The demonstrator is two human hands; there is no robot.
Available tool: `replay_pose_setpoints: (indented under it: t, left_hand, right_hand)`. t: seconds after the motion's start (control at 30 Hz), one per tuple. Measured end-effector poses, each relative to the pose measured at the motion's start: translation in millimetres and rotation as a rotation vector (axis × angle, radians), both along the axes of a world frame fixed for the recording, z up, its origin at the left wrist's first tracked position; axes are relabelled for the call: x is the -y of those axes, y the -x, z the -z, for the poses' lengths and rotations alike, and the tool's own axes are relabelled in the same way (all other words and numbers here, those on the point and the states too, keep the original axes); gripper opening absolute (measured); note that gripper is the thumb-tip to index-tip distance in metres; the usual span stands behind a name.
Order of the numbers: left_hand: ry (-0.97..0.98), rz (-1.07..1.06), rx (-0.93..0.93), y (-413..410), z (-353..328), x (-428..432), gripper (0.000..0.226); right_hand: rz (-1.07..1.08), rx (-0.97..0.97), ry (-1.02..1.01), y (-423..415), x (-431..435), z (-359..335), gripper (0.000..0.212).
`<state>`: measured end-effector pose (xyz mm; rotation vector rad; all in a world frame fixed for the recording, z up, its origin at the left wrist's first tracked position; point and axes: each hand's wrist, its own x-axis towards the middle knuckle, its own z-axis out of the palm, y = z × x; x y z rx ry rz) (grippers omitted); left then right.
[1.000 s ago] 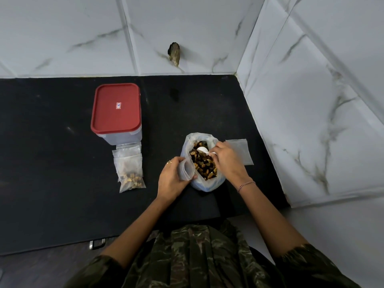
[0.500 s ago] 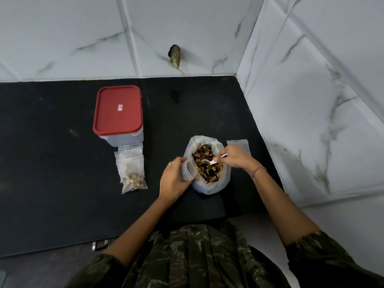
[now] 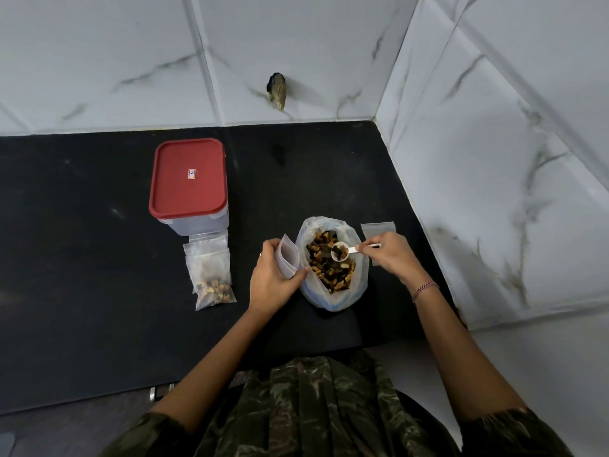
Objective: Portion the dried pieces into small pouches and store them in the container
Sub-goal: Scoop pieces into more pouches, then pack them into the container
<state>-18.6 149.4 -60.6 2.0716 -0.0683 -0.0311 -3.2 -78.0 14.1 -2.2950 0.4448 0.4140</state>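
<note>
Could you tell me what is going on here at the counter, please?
A person is portioning dried pieces from an open bag. The right hand holds a white scoop with a few pieces in it above the bag. The left hand holds an empty pouch beside the bag. Filled pouches lie in front of the container, whose red lid is on.
</note>
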Motion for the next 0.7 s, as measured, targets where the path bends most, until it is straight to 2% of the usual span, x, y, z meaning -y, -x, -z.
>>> replay_pose_setpoints:
  t: [0.2, 0.33, 0.43, 0.53, 0.7]
  left_hand:
    - [0.058, 0.025, -0.022, -8.9, -5.5, 0.6, 0.071]
    - [-0.022, 0.012, 0.019, -12.2, -6.4, 1.0, 0.067]
    - [-0.087, 0.015, 0.06, -14.0, -6.6, 0.9, 0.065]
    - [-0.12, 0.007, 0.09, -16.3, -8.3, 2.0, 0.06]
    - [-0.098, 0.011, 0.076, -20.5, -8.3, 1.0, 0.055]
  right_hand:
    - [0.167, 0.04, -0.169, 7.6, -4.5, 3.7, 0.028]
    - [0.26, 0.067, -0.431, 12.4, -17.0, -14.8, 0.013]
    - [0.216, 0.076, -0.495, 13.1, -31.8, -29.0, 0.016]
    - [0.129, 0.107, -0.426, 13.0, -49.2, -31.0, 0.017]
    - [-0.08, 0.292, 0.005, 16.4, -70.3, -20.1, 0.023]
